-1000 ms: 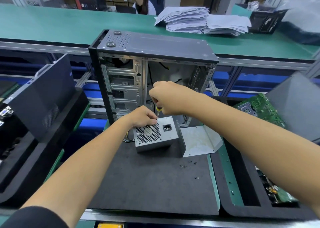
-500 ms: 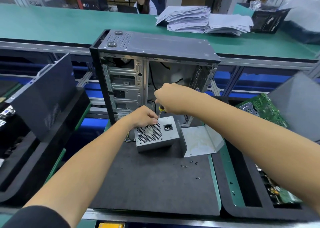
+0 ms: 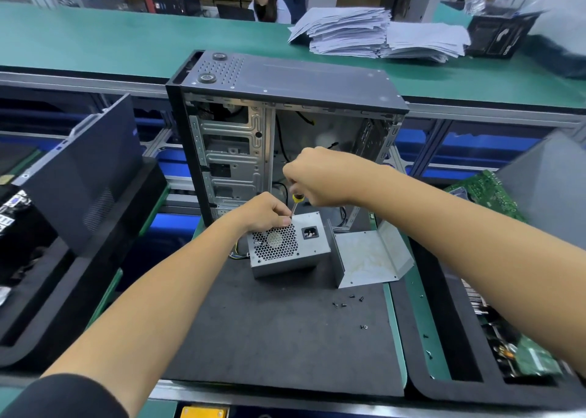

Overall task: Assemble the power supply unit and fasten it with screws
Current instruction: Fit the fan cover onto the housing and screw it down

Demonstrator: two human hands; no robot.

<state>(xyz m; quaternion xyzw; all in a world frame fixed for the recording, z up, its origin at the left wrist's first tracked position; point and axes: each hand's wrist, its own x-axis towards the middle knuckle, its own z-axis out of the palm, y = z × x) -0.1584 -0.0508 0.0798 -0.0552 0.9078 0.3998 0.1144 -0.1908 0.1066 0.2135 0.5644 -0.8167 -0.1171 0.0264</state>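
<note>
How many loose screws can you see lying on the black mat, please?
5: four clustered before the metal bracket, one nearer the person. Others may be hidden.

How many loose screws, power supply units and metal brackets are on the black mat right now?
Loose screws: 5
Power supply unit: 1
Metal bracket: 1
Total: 7
</note>
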